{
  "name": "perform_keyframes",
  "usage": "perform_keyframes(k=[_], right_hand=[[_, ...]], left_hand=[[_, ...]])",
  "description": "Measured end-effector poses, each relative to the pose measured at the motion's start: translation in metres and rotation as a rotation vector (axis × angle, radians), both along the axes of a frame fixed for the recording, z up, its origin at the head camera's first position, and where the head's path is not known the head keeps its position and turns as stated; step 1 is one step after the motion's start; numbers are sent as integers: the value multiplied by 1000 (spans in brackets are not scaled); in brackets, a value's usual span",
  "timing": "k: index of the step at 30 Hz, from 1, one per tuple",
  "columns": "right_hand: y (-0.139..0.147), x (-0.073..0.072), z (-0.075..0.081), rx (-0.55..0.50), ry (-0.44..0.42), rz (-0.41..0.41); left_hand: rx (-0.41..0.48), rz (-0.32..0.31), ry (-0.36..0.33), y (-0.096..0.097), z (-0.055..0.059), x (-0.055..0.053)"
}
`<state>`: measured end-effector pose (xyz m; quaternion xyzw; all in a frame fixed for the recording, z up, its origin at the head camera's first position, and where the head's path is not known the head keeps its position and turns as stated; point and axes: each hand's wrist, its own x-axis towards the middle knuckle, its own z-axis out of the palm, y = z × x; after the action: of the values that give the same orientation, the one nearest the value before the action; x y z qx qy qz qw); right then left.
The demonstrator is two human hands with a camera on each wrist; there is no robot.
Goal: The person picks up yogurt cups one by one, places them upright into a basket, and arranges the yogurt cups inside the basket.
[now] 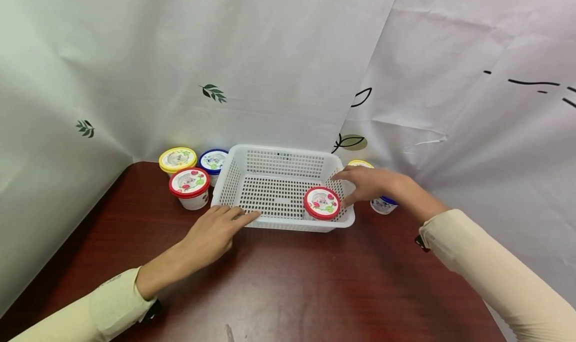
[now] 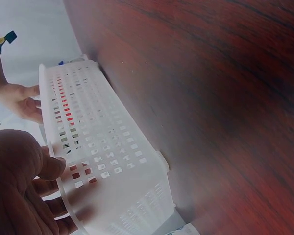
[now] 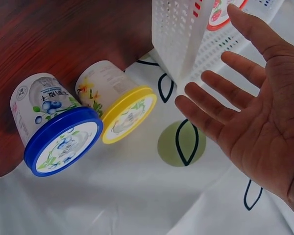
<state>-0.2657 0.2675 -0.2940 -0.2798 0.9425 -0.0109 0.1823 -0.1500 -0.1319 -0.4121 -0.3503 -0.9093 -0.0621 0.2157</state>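
Observation:
At the near left corner of a white plastic basket [image 1: 279, 154], my left hand [image 1: 216, 232] holds the rim. In the left wrist view the thumb lies over the rim [image 2: 48, 122], with the fingers partly hidden behind it. A lidded tub with a red lid [image 1: 322, 203] stands inside the basket at its right end. Just beside that tub, my right hand [image 1: 366, 183] reaches over the basket's right rim. The right wrist view shows its fingers [image 3: 237, 85] spread and holding nothing, the thumb near the red lid.
Left of the basket stand tubs with yellow [image 1: 177, 158], red [image 1: 189, 182] and blue [image 1: 213, 161] lids. Right of it, partly behind my right hand, are a yellow-lidded tub [image 3: 115, 93] and a blue-lidded tub [image 3: 54, 110]. A white patterned sheet [image 1: 288, 82] hangs behind the dark red table [image 1: 292, 282].

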Motion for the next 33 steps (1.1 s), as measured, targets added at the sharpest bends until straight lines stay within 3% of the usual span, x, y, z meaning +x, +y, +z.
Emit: perform_keyframes(k=[18, 33], right_hand=[[14, -5, 3, 9, -41, -88], [24, -9, 4, 34, -35, -87]], left_hand=[[-7, 12, -24, 0, 1, 1], [-14, 17, -18, 1, 0, 1]])
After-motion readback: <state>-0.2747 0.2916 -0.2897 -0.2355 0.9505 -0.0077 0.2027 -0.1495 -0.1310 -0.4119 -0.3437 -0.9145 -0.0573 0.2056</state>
